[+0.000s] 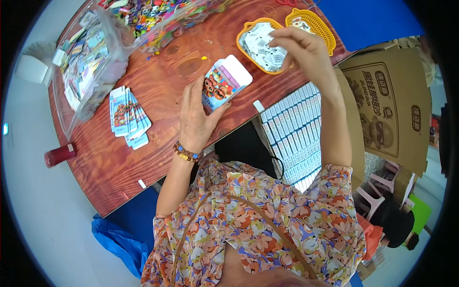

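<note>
My left hand (197, 119) holds a small open card box (224, 83), white with a colourful cartoon print, above the reddish wooden table (110, 162). My right hand (306, 50) reaches over an orange basket (245, 28) full of small white printed sachets (262, 45), fingers pinched on one of them. A second, yellow basket (313, 21) stands just behind it.
A fanned pile of flat printed box blanks (128, 117) lies on the table's left. Clear plastic bags of colourful small items (86, 57) fill the far left. A red cup (60, 155) sits at the table edge. A carton of packed white boxes (294, 134) stands beside my right arm, brown cardboard (387, 110) beyond.
</note>
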A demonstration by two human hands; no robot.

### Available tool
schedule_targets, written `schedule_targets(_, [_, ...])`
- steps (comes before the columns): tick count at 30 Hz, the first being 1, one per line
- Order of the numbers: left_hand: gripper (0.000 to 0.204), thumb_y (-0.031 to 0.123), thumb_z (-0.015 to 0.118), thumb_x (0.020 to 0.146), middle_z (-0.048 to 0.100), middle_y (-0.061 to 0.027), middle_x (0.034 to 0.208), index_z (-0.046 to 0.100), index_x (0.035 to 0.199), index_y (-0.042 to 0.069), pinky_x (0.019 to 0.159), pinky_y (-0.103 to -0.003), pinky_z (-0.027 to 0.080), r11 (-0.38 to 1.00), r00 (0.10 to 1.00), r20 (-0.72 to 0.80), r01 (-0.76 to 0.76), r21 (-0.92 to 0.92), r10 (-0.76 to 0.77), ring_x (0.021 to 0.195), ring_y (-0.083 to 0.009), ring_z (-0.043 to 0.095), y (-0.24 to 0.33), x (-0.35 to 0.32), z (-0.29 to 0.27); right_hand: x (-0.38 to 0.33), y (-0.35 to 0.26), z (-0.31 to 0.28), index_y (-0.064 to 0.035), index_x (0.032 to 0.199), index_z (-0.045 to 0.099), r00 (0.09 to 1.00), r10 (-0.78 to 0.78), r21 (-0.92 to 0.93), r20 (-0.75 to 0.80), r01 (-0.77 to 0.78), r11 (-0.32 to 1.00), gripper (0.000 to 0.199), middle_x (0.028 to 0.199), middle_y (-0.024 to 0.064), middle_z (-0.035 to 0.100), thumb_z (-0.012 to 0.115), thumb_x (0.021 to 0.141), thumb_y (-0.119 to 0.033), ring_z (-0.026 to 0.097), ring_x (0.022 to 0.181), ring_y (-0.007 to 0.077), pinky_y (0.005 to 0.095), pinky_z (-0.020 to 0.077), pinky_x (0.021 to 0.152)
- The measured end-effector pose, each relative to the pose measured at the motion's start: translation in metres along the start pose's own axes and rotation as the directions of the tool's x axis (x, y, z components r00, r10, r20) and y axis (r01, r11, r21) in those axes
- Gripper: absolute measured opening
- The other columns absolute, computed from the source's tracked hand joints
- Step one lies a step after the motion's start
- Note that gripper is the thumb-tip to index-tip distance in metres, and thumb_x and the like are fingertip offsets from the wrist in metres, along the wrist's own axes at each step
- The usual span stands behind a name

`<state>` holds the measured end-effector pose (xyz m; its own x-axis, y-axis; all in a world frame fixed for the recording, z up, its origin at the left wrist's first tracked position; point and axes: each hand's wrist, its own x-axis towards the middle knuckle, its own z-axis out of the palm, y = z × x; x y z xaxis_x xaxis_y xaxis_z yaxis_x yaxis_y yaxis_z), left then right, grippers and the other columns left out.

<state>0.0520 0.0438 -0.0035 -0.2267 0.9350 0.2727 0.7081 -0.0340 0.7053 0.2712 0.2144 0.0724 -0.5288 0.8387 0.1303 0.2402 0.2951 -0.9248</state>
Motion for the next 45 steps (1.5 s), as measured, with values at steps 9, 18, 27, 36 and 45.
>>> schedule_targets(9, [0.079,0.019,0.087,0.072,0.057,-0.0219,0.122,0.048,0.136,-0.004,0.093,-0.043,0.051,0.999,0.994,0.106,-0.033,-0.007,0.034,0.111,-0.0385,0.058,0.013,0.004,0.016,0.012,0.053,-0.015,-0.007,0.093,0.067,0.986,0.097,-0.803,0.134,0.051,0.594,0.018,0.084,0.0103,0.068,0.069,0.082,-0.021,0.066,0.079,0.0273,0.0387,0.0509,0.072])
schedule_targets(18, [0.079,0.023,0.087,0.072,0.057,-0.0222,0.12,0.048,0.136,-0.004,0.091,-0.044,0.051,1.0,0.994,0.114,-0.006,0.024,0.003,0.108,-0.0385,0.06,0.005,0.004,0.014,0.021,0.068,-0.029,-0.0045,0.092,0.065,0.972,0.142,-0.593,0.185,-0.005,0.805,0.01,0.075,0.0074,0.065,0.064,0.086,-0.013,0.062,0.066,0.0211,0.0353,0.0478,0.061])
schedule_targets(27, [0.08,0.024,0.087,0.072,0.057,-0.0223,0.12,0.048,0.136,-0.004,0.09,-0.044,0.052,1.0,0.993,0.117,0.004,0.01,-0.005,0.108,-0.0391,0.06,0.007,0.005,0.011,0.022,0.061,-0.024,-0.0048,0.094,0.066,0.965,0.085,-0.668,0.247,0.106,0.737,0.015,0.077,0.008,0.067,0.066,0.086,-0.017,0.063,0.069,0.0208,0.0368,0.0492,0.063])
schedule_targets(36, [0.08,0.025,0.087,0.072,0.057,-0.0219,0.118,0.048,0.136,-0.004,0.089,-0.044,0.052,0.999,0.99,0.135,0.052,-0.014,-0.05,0.106,-0.0386,0.06,0.003,0.004,0.01,0.027,0.056,-0.028,-0.0043,0.095,0.069,0.941,0.249,-0.485,0.231,-0.11,0.868,0.012,0.077,0.0034,0.066,0.066,0.091,-0.015,0.061,0.063,0.0105,0.0266,0.0502,0.059])
schedule_targets(45, [0.08,0.024,0.087,0.072,0.057,-0.022,0.116,0.049,0.136,-0.003,0.088,-0.045,0.052,1.0,0.991,0.134,0.024,-0.002,-0.024,0.104,-0.0382,0.061,0.007,0.01,0.01,0.032,0.082,-0.039,-0.0052,0.102,0.07,0.975,0.181,-0.087,0.132,-0.171,0.981,0.015,0.074,0.0,0.064,0.068,0.094,-0.018,0.053,0.054,0.0013,0.0168,0.0393,0.046])
